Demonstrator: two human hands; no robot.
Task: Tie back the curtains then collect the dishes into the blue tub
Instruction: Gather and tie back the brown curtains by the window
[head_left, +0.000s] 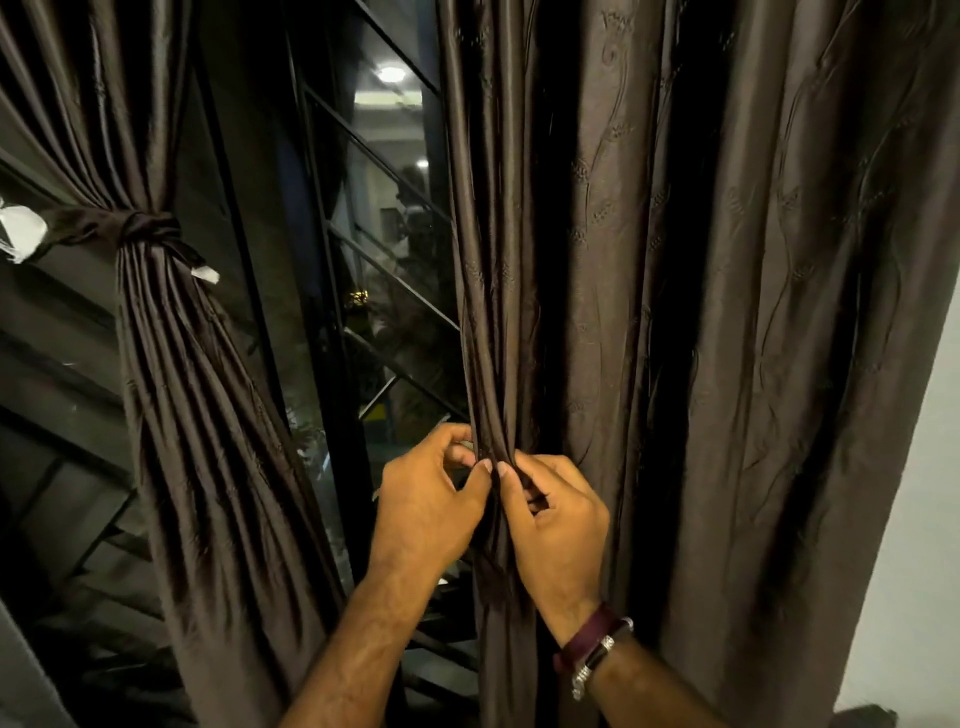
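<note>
Head view: the right-hand curtain (649, 312) hangs loose and vertical, its long folds running straight down. At its left edge both hands meet: the left hand (426, 499) and the right hand (558, 530) each pinch the same gathered edge folds between thumb and fingertips, thumbs nearly touching. The left-hand curtain (171, 364) is already bound by its knotted tieback (143, 228). No dishes or blue tub are in view.

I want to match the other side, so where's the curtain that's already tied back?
In the head view, the tied curtain hangs at the left, cinched by a knotted tieback beside the window grille, left of both hands.
</note>
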